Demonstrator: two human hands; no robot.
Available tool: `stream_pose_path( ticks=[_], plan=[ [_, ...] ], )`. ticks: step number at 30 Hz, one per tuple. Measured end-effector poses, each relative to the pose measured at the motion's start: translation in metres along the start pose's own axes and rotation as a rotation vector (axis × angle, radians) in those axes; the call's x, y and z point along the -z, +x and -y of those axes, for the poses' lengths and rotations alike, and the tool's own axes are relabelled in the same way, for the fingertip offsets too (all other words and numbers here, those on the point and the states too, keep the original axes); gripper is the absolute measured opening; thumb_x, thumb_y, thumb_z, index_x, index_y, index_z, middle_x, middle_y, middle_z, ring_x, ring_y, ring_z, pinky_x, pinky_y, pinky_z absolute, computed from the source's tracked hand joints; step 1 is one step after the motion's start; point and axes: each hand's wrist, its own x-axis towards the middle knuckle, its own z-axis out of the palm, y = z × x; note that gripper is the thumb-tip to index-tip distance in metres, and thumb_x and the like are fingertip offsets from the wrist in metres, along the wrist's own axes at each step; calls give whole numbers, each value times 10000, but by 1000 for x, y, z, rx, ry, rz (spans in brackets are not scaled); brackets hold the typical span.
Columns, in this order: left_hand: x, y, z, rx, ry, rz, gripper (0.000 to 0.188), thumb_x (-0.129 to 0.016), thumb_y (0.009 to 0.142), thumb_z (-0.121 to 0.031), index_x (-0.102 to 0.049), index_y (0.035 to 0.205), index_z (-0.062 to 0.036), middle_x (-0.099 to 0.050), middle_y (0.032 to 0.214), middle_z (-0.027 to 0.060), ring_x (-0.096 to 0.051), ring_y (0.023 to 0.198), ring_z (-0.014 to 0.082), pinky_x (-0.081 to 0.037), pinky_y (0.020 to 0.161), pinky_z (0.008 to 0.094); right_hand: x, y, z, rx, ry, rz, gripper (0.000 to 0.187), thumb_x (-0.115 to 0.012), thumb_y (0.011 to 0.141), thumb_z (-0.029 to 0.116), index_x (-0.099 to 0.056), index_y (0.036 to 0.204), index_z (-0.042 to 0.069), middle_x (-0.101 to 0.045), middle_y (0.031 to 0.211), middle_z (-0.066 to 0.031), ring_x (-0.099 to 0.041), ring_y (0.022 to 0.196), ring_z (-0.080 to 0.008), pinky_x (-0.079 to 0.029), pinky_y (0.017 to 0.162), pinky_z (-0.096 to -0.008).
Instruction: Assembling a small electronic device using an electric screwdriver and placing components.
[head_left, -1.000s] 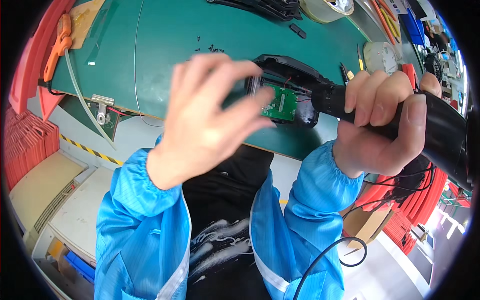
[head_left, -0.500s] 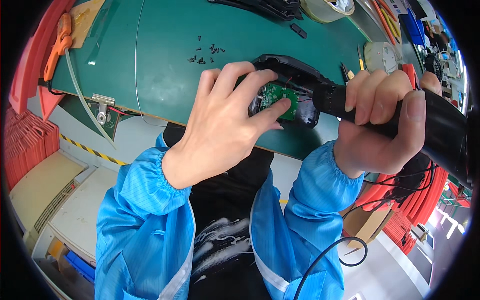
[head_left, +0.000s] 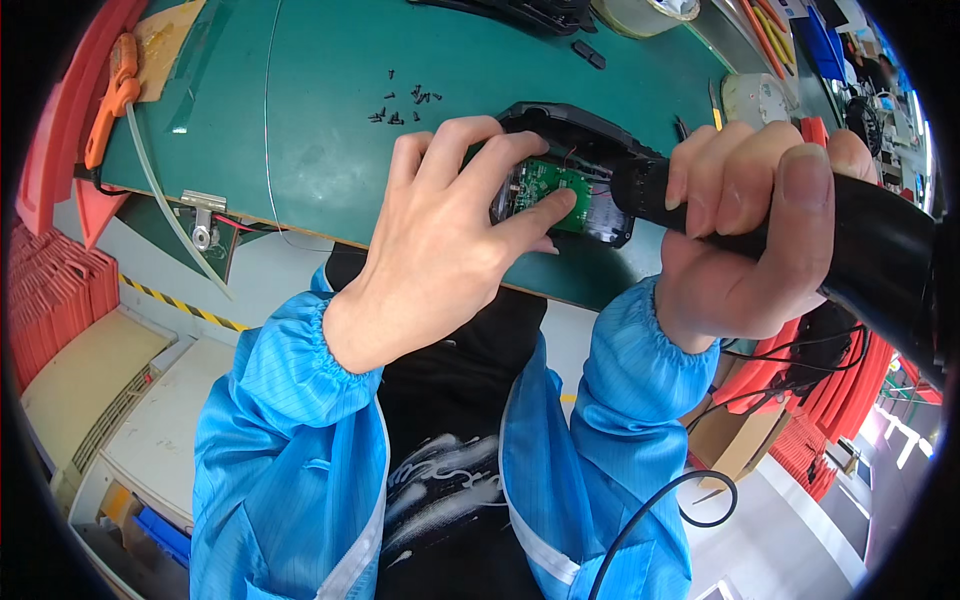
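Note:
My left hand (head_left: 440,235) grips an opened black plastic housing (head_left: 575,125), fingers over its far side and thumb pressed on the green circuit board (head_left: 548,190) inside. Beside the board is a clear part (head_left: 608,220), and thin wires run near it. My right hand (head_left: 765,220) is wrapped around a thick black barrel-shaped tool (head_left: 880,240) that looks like an electric screwdriver. Its front end overlaps the right side of the housing; the tip is hidden from view. Loose dark screws (head_left: 395,117) lie on the green mat beyond my left hand.
The green work mat (head_left: 330,60) covers the bench. An orange-handled tool (head_left: 120,85) with a pale tube is at the left. Tape rolls (head_left: 757,103) and a small black piece (head_left: 588,54) lie at the far right. A black cable (head_left: 640,515) loops over my right sleeve.
My right hand and the black screwdriver-like tool have shifted slightly left toward the board. My left hand keeps its hold on the housing, with its thumb on the board.

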Motion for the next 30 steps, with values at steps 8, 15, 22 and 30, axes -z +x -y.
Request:
stream_pose_path(
  ticks=[8,15,22,30],
  plan=[
    [3,1,-1,5,-55,-19,433,-865,640,-177,-799,1065,-131,-649,1240,81,-549,1111,318,-433,899,444,4,2,8,134,-418,162,313,-502,1020,183,-506,1297,38,-459,669,-22,-416,506,-132,-392,503,-328],
    [4,0,0,16,-243,-210,337,-872,623,-69,-769,943,-59,-680,1145,95,-603,1022,325,-490,849,428,-3,-5,35,45,-148,331,402,-523,1020,275,-486,1332,24,-490,689,-4,-435,514,-114,-402,506,-321],
    [27,2,36,23,59,-226,282,-846,636,7,-750,897,-40,-688,1128,103,-623,1004,320,-518,824,409,20,-12,39,93,-109,444,464,-547,1015,313,-457,1361,16,-504,694,-6,-468,523,-117,-417,507,-310],
    [30,2,24,31,72,-175,277,-830,679,-28,-770,944,-84,-681,1163,102,-612,1024,323,-499,845,422,24,-19,28,68,-170,389,502,-536,1019,284,-425,1418,-1,-498,686,-26,-470,524,-130,-404,491,-318]
  ],
)
